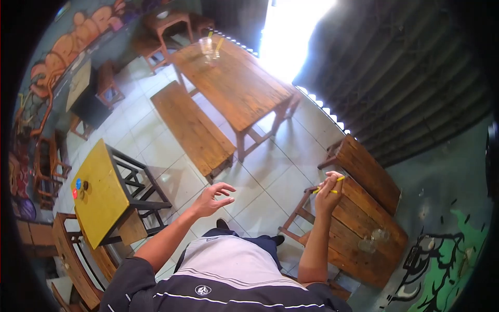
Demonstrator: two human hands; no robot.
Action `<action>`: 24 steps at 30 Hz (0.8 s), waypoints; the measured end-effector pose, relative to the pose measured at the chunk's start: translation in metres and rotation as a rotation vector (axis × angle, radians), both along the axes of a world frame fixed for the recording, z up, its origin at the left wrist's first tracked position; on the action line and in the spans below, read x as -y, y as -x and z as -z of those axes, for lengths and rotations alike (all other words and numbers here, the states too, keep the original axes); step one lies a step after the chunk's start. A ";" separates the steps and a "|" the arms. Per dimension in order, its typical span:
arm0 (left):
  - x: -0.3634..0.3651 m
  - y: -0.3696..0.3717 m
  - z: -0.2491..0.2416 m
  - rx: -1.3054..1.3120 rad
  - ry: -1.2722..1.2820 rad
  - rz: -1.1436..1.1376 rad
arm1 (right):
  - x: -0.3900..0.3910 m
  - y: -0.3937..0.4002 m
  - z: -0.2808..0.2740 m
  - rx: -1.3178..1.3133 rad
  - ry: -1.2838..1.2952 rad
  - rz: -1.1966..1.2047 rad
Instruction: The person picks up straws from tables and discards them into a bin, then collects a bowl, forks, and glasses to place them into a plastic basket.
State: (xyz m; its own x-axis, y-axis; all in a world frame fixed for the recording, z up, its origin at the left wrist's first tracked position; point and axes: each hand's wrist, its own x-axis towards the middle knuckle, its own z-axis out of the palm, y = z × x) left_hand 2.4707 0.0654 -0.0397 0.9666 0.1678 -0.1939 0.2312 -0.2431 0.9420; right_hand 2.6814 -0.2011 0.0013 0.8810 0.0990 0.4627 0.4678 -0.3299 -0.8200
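Observation:
My left hand (pixel 214 199) hangs over the tiled floor in front of my body, its fingers apart and slightly curled, with nothing in it. Held up near the left edge of the wooden table at the right, my right hand (pixel 329 190) is closed around thin yellow sticks (pixel 340 179), whose ends stick out on both sides of the fingers. Clear glasses (pixel 368 245) stand on that wooden table (pixel 348 221), beyond my right forearm.
A long wooden table (pixel 234 83) with clear glasses (pixel 207 48) and a bench (pixel 192 127) stand ahead. At the left is a yellow-topped table (pixel 101 192) with small red and blue items. Another bench (pixel 369 171) lies along the right, near a dark corrugated shutter (pixel 400 78).

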 end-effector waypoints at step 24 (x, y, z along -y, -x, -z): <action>-0.254 0.089 -0.013 -0.081 -0.028 -0.737 | -0.437 -0.037 -0.001 -0.210 0.156 -0.619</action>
